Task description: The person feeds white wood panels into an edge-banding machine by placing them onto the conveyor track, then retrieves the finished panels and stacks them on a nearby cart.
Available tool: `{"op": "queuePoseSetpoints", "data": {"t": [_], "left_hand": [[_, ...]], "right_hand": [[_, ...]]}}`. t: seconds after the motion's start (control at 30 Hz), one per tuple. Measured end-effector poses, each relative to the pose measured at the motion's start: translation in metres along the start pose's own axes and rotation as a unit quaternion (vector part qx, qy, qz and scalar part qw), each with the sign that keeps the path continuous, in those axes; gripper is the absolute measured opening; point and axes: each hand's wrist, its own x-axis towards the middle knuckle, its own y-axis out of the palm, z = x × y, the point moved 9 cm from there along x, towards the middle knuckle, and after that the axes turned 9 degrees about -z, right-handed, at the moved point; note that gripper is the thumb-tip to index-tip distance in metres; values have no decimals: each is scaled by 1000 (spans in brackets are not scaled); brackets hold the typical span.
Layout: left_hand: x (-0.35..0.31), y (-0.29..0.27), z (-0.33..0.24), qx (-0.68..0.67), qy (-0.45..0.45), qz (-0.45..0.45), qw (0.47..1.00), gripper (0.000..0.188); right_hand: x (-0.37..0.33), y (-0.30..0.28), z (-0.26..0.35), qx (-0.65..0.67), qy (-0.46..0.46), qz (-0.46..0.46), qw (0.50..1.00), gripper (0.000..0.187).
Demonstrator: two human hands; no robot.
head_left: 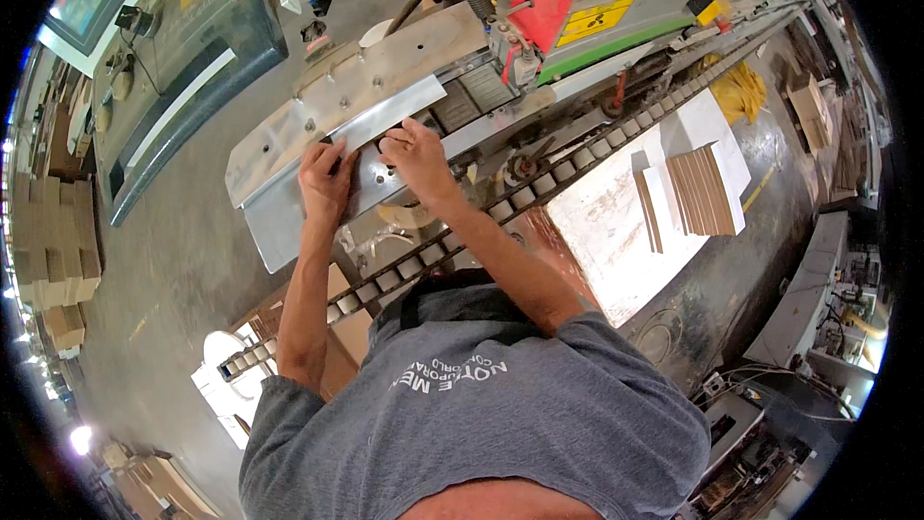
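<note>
My left hand point(325, 178) is at the edge of a long metal guide plate point(371, 114) on a machine, its fingers closed against the lower side of the plate. Close by on its right, my right hand point(416, 159) has thumb and fingers pinched together over the gap between the guide plate and the flat metal bed point(274, 233). Whatever either set of fingers holds is too small or hidden to make out. Just right of my right hand runs a track of dark feed pads point(481, 91).
A roller rail point(534, 191) crosses in front of my body. On the right, brown panels point(707, 191) stand on a white board point(616, 265), with a yellow cloth point(739, 93) behind. A red guard point(539, 0) rises beyond my hands. At left are a control console point(183, 116) and stacked cardboard point(53, 241).
</note>
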Motion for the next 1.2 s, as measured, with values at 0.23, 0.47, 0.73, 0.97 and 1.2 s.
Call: {"op": "queuePoseSetpoints", "data": {"t": [0.23,0.47,0.73,0.97,1.2], "left_hand": [[13,41,-25,-5,12,11,1000,26],[27,87,-52,14,26,26,999,22],[42,177,-83,0,12,84,996,18],[57,208,-118,-1,86,57,995,34],[30,157,-115,-25,4,77,997,36]], "right_hand": [[19,-40,23,58,-7,-18,998,21],[49,-86,32,-83,-36,-50,995,21],[-1,-162,72,-77,-129,-87,985,44],[-103,-384,124,-377,-106,-365,845,44],[-132,-509,52,-715,9,-278,641,59]]}}
